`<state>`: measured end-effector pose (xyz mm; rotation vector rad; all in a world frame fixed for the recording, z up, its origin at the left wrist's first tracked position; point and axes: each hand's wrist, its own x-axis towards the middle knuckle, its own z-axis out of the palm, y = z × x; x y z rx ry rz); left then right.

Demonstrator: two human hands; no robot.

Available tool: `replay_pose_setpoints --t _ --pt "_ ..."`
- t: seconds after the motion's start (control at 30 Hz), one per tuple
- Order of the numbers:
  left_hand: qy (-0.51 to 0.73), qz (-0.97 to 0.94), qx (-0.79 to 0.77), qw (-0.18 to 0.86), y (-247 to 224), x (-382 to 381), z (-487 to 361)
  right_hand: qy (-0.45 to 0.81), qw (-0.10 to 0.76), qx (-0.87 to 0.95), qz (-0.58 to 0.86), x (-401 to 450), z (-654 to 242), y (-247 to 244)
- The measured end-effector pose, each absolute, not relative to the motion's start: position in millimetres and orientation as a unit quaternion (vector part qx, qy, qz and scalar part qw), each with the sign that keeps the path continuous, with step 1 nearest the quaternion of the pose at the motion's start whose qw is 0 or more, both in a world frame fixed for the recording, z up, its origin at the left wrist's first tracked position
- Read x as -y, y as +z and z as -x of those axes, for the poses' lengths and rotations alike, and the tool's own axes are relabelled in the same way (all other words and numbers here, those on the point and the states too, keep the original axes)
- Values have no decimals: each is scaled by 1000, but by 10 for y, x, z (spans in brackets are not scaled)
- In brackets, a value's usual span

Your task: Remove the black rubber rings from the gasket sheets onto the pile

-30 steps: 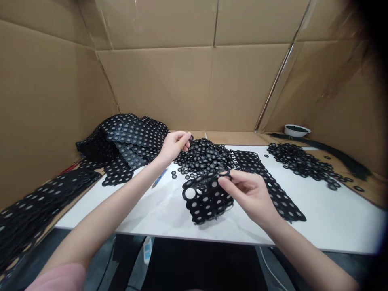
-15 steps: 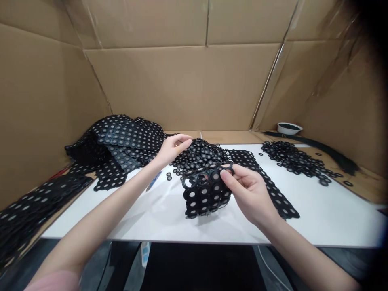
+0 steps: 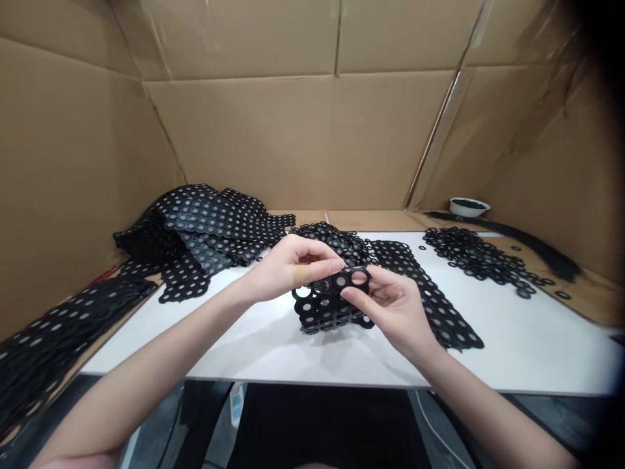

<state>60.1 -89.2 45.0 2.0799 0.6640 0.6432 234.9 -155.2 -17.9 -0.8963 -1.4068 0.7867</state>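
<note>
Over a white table, the left hand and right hand close narrowly on a black punched rubber sheet. Its top row of rings runs roughly level, left to right, between them; the rest bunches downward to the table. Fingers hide part of that row, and the folds are hard to make out. A larger heap of sheets lies behind to the left.
</note>
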Motion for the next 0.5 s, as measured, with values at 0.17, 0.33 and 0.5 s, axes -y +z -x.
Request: replay_pose_setpoints --t 0.17,0.33,0.5 --pt "266 -829 -287 400 410 929 -660 322 595 612 409 1495 -2342 -213" --pt "381 -749 -293 457 266 522 -648 323 583 618 418 1566 -2343 -224" --pt "485 -698 -362 382 -97 -136 -561 354 589 604 404 1698 -2363 -174"
